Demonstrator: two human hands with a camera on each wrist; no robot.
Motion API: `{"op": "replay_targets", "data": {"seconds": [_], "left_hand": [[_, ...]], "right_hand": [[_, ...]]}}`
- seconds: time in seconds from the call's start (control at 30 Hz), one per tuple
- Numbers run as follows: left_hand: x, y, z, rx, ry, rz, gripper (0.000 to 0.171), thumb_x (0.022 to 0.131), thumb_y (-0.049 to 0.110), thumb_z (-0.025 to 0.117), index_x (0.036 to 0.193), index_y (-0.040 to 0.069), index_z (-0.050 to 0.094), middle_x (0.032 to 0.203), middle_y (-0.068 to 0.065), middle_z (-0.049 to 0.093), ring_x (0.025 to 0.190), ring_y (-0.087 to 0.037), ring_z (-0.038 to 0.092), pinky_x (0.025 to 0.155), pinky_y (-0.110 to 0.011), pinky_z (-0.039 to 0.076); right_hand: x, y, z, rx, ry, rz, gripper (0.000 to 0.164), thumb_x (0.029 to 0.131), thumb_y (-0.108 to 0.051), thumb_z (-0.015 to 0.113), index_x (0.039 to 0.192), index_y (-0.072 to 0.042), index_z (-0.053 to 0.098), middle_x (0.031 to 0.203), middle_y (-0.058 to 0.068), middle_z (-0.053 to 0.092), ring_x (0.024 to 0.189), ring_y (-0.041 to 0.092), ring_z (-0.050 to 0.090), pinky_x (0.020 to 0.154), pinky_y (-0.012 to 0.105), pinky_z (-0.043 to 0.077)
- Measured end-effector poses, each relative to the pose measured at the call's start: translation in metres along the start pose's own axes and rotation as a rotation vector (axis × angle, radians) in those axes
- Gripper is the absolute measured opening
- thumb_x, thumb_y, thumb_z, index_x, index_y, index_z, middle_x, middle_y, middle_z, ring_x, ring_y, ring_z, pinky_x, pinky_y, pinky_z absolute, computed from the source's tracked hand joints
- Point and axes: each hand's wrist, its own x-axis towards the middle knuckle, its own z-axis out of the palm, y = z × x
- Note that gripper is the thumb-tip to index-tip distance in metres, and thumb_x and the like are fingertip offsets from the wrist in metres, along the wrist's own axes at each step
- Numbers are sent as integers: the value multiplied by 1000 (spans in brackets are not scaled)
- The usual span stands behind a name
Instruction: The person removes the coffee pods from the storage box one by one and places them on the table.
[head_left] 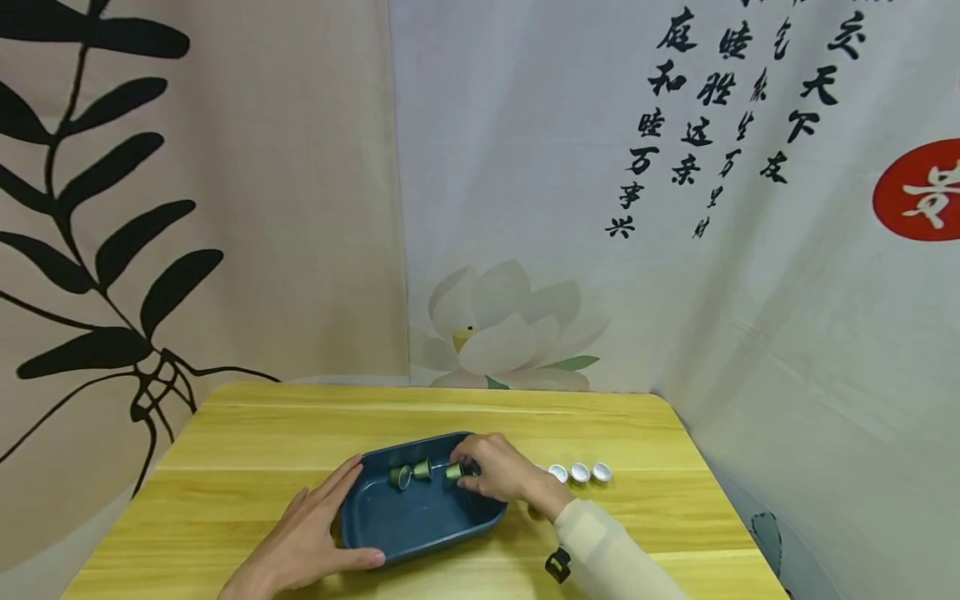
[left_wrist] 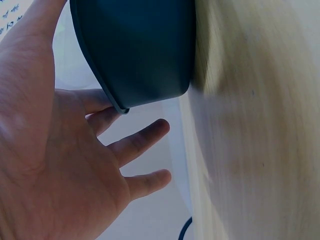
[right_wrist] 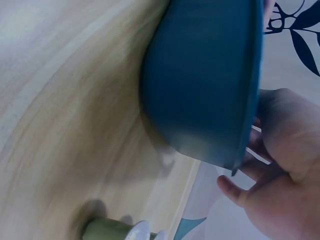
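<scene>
A dark blue tray (head_left: 420, 546) sits on the wooden table, with green coffee capsules (head_left: 422, 469) lying on their sides in it. My left hand (head_left: 307, 533) spans the tray's left end, its thumb along the near rim and fingers at the far corner. In the left wrist view the ring and little fingers (left_wrist: 145, 140) stick out straight, off the tray. Reaching over the right end, my right hand (head_left: 502, 471) has its fingers curled at another green capsule (head_left: 454, 472) inside the tray and pinches it. The tray wall hides part of these fingers in the right wrist view.
Several white-topped capsules (head_left: 579, 472) stand in a row on the table right of the tray, partly behind the right wrist. One green capsule (right_wrist: 107, 230) shows its side low in the right wrist view. A printed cloth (head_left: 525, 167) hangs behind the table (head_left: 300, 417).
</scene>
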Motion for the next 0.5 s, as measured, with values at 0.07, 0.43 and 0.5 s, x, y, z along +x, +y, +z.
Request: {"op": "replay_targets", "data": {"seconds": [0.07,0.43,0.5], "left_hand": [[0,-1,0,1,5,5,141,77,83,89,182,13,24,189,-16,25,159,-53,51,122,-96,23],[-1,0,-1,-10,10,10,141,77,83,90,181,12,26,189,-16,25,158,-54,52,123,-96,22],[-1,0,-1,-9,13,13,141,77,82,90,181,12,25,189,-16,25,158,-54,52,122,-96,23]], "right_hand": [[-2,-2,-3,23,16,-1,31,99,-16,89,128,-7,82,121,4,85,107,17,80,92,23,65],[-16,-3,-14,76,80,-39,31,100,-14,88,130,-6,81,124,7,84,117,28,80,102,37,68],[-20,-3,-16,88,90,-33,31,101,-15,87,130,-8,80,125,6,84,118,27,80,103,38,68]]}}
